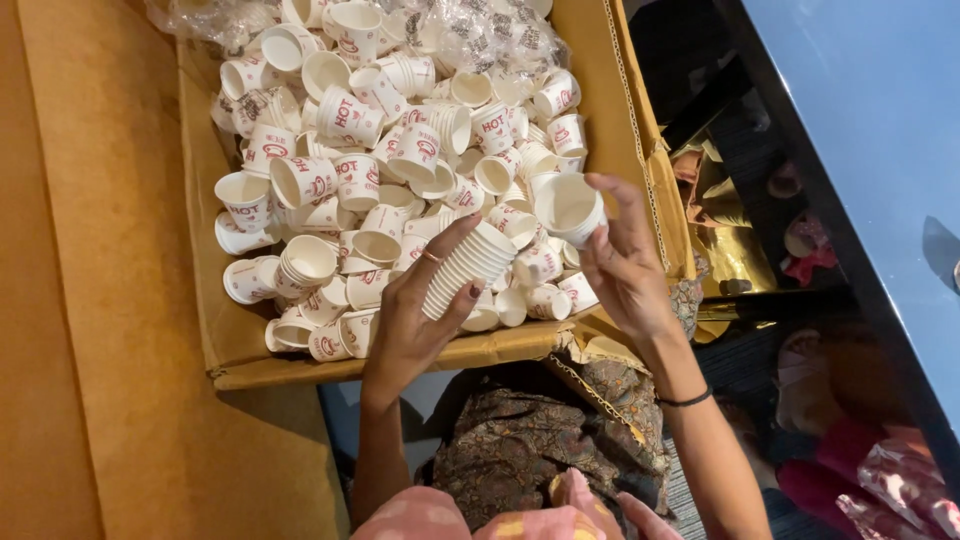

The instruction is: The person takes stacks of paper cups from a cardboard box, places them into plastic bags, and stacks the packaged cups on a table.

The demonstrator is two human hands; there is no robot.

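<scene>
my left hand (pixel 415 315) grasps a stack of paper cups (pixel 468 265); my right hand (pixel 622 255) pinches a single cup (pixel 568 207), both over the cardboard box (pixel 225 335) of loose cups.

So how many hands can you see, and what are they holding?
2. The left hand grips a nested stack of paper cups over the cardboard box. The right hand holds a single white cup beside it. None seem hidden.

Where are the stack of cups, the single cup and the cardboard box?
stack of cups (pixel 468 264), head view, middle of its ribbed side.
single cup (pixel 567 205), head view, its open inside.
cardboard box (pixel 240 345), head view, bare near wall.
</scene>
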